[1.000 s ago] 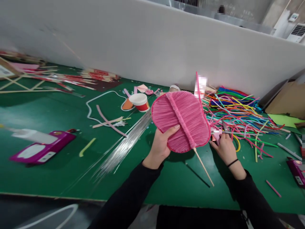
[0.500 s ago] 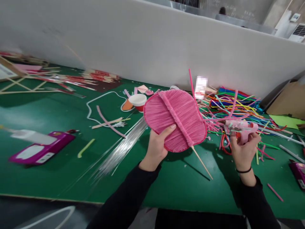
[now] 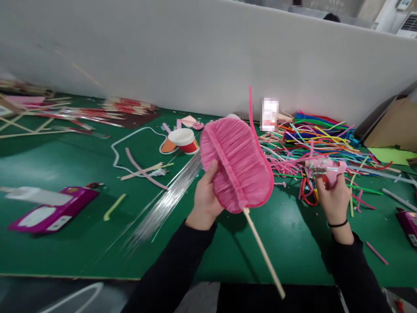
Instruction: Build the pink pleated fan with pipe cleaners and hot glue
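Note:
My left hand (image 3: 206, 200) grips a pink fan (image 3: 246, 161) by its lower left edge, thumb on the face and the other fingers hidden behind. The fan is covered in pink pipe cleaners, with a fuzzy strip along its middle and a wooden stick (image 3: 264, 254) pointing down toward me. A loose red-pink pipe cleaner end (image 3: 250, 104) sticks up from its rim. To the right, my right hand (image 3: 334, 198) is wrapped around the handle of a pink hot glue gun (image 3: 325, 167), its nozzle facing left toward the fan, apart from it.
Colourful pipe cleaners (image 3: 319, 134) are heaped behind the glue gun, with red-handled scissors (image 3: 309, 191) beside it. A paper cup (image 3: 184, 140), a bundle of thin wires (image 3: 169, 195) and a purple device (image 3: 55, 208) lie leftward. A grey partition (image 3: 163, 56) borders the green table.
The fan has turned and tilted in my left hand, its stick now reaching closer to me and its face looking narrower. My right hand with the glue gun has hardly moved.

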The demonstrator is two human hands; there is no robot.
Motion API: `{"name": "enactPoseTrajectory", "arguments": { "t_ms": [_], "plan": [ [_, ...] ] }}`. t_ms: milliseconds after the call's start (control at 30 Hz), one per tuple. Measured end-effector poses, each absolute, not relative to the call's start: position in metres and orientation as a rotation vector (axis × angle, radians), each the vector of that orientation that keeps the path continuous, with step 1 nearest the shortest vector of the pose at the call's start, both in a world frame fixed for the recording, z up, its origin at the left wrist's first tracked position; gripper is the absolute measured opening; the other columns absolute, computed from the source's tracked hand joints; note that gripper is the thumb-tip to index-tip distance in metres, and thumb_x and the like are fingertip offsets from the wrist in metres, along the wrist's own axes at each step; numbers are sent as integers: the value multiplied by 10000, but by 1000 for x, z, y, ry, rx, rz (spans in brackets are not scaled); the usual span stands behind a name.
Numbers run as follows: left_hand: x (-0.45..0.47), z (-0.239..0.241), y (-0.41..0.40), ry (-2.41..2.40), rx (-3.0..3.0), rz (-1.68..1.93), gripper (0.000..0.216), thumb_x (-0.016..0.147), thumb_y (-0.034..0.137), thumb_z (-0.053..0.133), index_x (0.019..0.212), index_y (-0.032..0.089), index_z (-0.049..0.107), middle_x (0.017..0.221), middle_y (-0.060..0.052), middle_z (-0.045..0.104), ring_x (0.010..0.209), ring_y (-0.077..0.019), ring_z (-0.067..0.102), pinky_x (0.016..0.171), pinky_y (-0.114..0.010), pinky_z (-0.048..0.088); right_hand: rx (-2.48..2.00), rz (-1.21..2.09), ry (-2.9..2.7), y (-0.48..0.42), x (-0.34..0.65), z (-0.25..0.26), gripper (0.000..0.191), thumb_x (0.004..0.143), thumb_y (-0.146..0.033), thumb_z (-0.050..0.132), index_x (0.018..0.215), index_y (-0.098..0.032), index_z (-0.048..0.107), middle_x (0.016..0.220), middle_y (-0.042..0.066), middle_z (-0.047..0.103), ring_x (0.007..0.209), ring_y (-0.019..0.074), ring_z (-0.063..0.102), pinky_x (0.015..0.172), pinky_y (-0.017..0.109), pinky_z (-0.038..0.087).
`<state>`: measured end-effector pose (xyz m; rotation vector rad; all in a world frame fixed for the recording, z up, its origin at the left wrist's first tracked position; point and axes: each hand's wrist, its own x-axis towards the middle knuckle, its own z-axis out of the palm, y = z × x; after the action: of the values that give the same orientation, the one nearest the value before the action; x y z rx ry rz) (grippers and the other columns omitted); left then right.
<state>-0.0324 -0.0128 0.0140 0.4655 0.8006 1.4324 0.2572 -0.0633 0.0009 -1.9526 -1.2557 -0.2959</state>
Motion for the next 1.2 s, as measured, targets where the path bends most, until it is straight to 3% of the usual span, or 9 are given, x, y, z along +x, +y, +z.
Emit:
{"name": "enactPoseTrajectory", "arguments": {
  "t_ms": [133,267,467,833,1200],
  "plan": [
    [-29,16,-15,699,459,1116,387,801,578,725,947,221,744,952,-76,801,1103,-346,719,932,-489,611,-1921,-172,-1293,-65,252,0,356,786,-552,566,863,-206,601,549,-12,527,489,180,483,530,284,363],
    [-22,19,-20,671,484,985,481,825,655,650,1014,224,749,1083,-105,785,1217,-369,658,979,-524,577,-1894,-125,-1334,-65,249,-1,320,758,-551,582,749,-243,498,526,-32,484,471,159,450,527,279,341],
    [-19,20,-24,681,501,929,618,837,731,561,1149,224,727,1266,-141,719,1292,-393,600,1000,-571,541,-1856,-29,-1421,-65,244,-2,275,752,-510,558,733,-258,449,506,-43,473,459,153,452,511,271,326],
    [-23,3,-19,535,515,817,563,836,712,591,1067,224,751,1115,-115,783,1324,-352,585,1109,-525,472,-1786,138,-1407,-65,243,-1,303,736,-492,577,678,-268,381,487,-59,475,425,121,409,491,256,329],
    [-19,4,-18,509,512,808,586,839,683,612,1151,202,735,1191,-123,762,1332,-350,578,1119,-509,467,-1749,245,-1383,-66,241,1,296,738,-484,576,670,-262,393,488,-73,455,440,108,374,490,251,313]
  ]
}}
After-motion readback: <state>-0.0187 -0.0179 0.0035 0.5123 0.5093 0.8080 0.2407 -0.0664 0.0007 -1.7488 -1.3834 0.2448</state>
